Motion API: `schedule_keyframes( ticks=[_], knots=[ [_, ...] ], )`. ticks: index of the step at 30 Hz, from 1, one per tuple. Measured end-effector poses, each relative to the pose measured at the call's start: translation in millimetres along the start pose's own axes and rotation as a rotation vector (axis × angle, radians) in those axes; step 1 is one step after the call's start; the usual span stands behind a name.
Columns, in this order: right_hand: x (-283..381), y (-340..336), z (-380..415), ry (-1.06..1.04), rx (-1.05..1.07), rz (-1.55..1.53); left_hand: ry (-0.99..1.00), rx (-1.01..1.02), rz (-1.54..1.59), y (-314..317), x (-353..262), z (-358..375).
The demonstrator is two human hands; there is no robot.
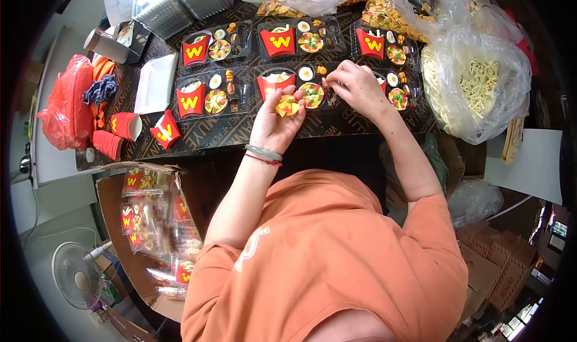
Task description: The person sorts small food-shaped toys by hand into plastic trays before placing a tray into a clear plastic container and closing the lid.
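Note:
My left hand (pixel 275 121) lies palm up at the table's near edge and holds toy pizza slices (pixel 287 106) in its fingers. My right hand (pixel 354 86) reaches over the middle clear plastic tray (pixel 262 76) of the near row, fingertips pinched by a small orange piece (pixel 322 70) next to the toy pizza (pixel 312 94). Whether it grips that piece I cannot tell. That tray also holds a red fries box (pixel 276 83) and a fried egg (pixel 306 73).
Several more filled trays (pixel 246 41) line the dark table. Loose red fries boxes (pixel 165 130) and red cups (pixel 125 125) lie at left. Bags of toy noodles (pixel 475 83) sit at right, stacked empty trays (pixel 180 5) at the back, and a cardboard box of packed sets (pixel 150 222) below.

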State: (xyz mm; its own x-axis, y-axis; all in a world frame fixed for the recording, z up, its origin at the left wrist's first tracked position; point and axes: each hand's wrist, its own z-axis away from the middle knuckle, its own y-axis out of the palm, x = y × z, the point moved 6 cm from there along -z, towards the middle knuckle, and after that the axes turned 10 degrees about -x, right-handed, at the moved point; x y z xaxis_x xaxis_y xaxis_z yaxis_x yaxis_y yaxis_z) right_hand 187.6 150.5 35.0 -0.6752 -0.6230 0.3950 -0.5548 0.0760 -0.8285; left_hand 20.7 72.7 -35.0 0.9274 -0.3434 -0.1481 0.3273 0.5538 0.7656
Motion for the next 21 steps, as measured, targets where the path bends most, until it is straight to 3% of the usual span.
schedule_keyframes(
  ticks=[1,5,11,14,16,17,21],
  knots=[
    [5.6,0.6,1.1,-0.109,0.027,0.066,0.003,-0.002,-0.004,-0.1,-0.2,0.3],
    [6.8,5.8,2.4,-0.183,0.074,0.088,0.008,-0.008,-0.001,-0.5,0.0,1.1],
    [-3.5,-3.2,14.7,0.035,0.036,-0.118,0.011,-0.016,-0.004,-0.1,0.1,1.8],
    [0.7,-7.6,34.6,0.038,0.045,-0.075,0.009,-0.022,0.0,-0.5,0.0,0.8],
    [14.4,-9.9,47.5,-0.148,-0.069,0.097,0.003,-0.01,0.012,-1.1,-0.1,-0.3],
    [15.0,-5.3,55.4,-0.14,0.041,0.156,0.0,-0.009,0.01,-1.5,-0.3,-0.4],
    [19.9,-4.6,63.0,-0.186,0.0,0.261,-0.002,-0.016,0.022,-0.4,-0.4,1.2]
  ],
)
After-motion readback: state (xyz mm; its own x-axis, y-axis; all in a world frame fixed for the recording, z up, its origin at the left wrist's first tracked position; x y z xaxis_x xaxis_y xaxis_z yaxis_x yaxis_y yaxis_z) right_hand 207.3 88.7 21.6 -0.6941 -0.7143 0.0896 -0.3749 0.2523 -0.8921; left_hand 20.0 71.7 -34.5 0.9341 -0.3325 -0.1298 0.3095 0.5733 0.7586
